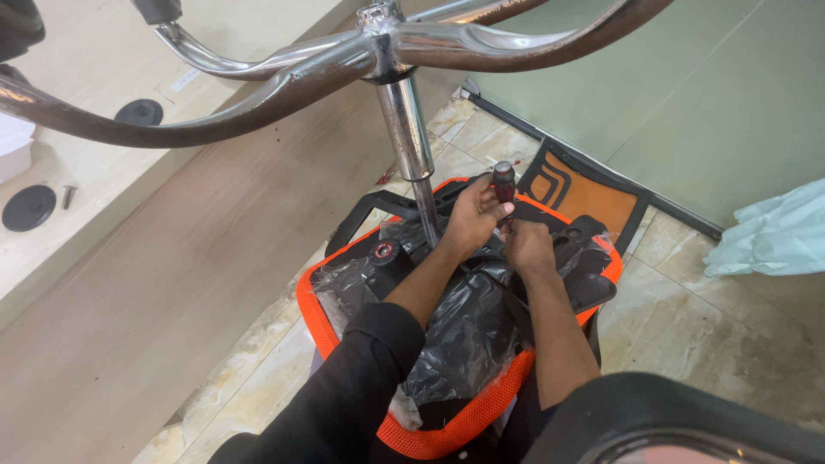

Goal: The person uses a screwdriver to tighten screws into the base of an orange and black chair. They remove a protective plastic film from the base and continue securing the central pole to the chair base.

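Chrome legs (pixel 284 69) of an upturned chair base crossed the top of the head view, closest to the lens, and their gas column (pixel 411 142) ran down into the underside of the seat (pixel 344 331), which lay inverted on the tiled floor (pixel 687 318), presumably so that its fittings faced up within reach. Orange mesh edged the seat, and black plastic wrap (pixel 468 335) was crumpled over much of it. A dark curved part, blurred at the bottom right corner, could not be told for sure. Both forearms reached forward from the lower edge, the left one in a black sleeve (pixel 344 404). The left hand (pixel 473 219) was closed around a screwdriver (pixel 503 182) with a red and black handle, held upright just right of the column, likely so that its tip bore straight down on a fastener; the tip itself was hidden. The right hand (pixel 528 247) rested just beside and below it on the black mechanism plate (pixel 576 245), fingers curled down as if steadying something there; whether it gripped anything could not be told. Behind the seat an orange and black backrest (pixel 593 193) lay near a green glass wall (pixel 653 86). A pale wooden surface (pixel 103 172) at the left carried two black round caps (pixel 28 208) and a loose bolt (pixel 68 197). Pale blue plastic sheeting (pixel 773 232) lay bunched at the right edge.
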